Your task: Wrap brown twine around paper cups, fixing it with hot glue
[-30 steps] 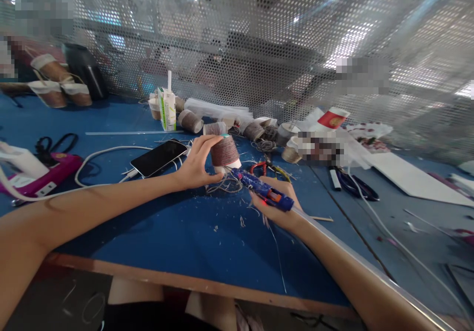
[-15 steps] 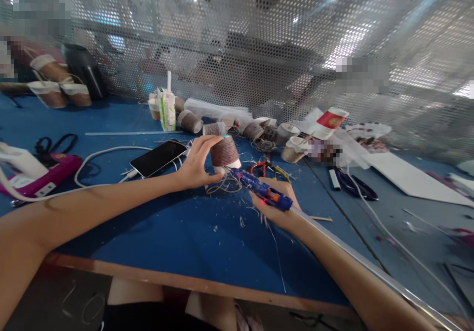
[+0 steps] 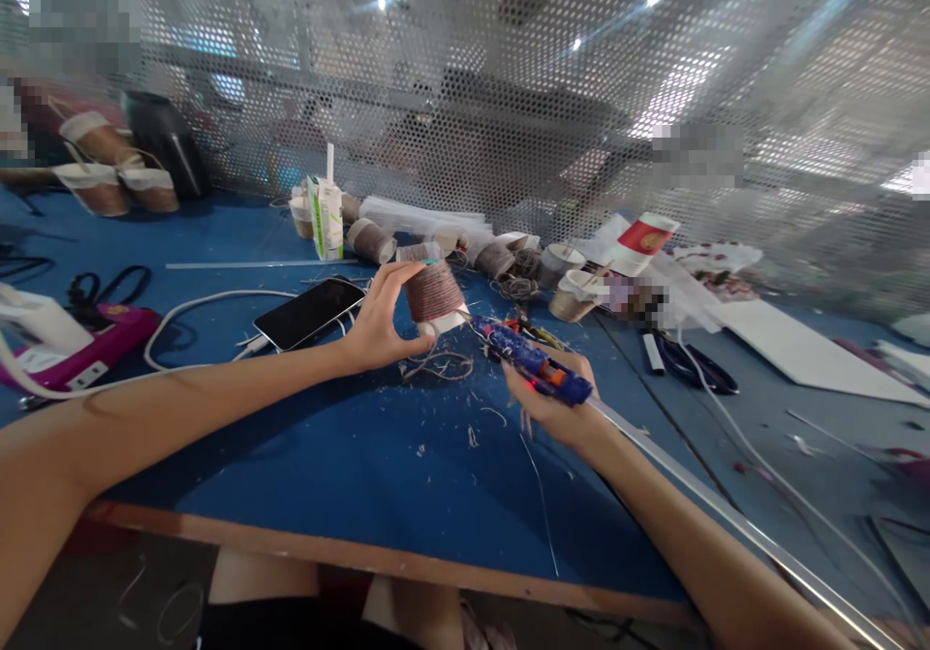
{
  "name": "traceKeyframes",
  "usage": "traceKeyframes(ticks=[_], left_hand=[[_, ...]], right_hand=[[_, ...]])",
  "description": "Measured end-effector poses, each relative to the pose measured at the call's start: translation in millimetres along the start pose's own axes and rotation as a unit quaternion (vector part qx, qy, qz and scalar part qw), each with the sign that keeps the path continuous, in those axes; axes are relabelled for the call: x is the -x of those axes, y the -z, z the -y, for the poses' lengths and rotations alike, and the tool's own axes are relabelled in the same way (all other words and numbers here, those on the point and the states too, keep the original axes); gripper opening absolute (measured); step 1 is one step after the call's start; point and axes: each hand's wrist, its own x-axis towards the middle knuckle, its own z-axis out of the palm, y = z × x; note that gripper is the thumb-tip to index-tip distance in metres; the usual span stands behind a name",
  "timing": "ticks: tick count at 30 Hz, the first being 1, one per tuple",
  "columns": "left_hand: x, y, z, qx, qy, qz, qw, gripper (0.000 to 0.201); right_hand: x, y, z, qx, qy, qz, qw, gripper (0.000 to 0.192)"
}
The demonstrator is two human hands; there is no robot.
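Head view: my left hand (image 3: 382,325) pinches the cord-wrapped cup (image 3: 434,292) between thumb and fingers, mid-frame, tilted; my right hand (image 3: 556,398) grips the glue gun (image 3: 534,359), tip up at the cup's white lower edge. I read this as gluing there; next move calls for a steady cup and small tip travel. Can't tell if tip touches or glue's out. Trigger's hidden; clear rod (image 3: 697,480) cut off lower right.
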Motion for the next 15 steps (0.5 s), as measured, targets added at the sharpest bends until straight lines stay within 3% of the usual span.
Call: traceKeyframes(ticks=[10, 15], left_hand=[[-0.6, 0.2, 0.5, 0.033, -0.018, -0.011, 0.999, 0.075], [2.0, 1.1, 1.8, 0.076, -0.012, 0.002, 0.997, 0.079]], right_hand=[[2.3, -6.5, -15.8, -0.049, -0.063, -0.037, 0.996, 0.032], [-3.4, -1.8, -22.0, 0.017, -0.073, -0.017, 0.997, 0.031]])
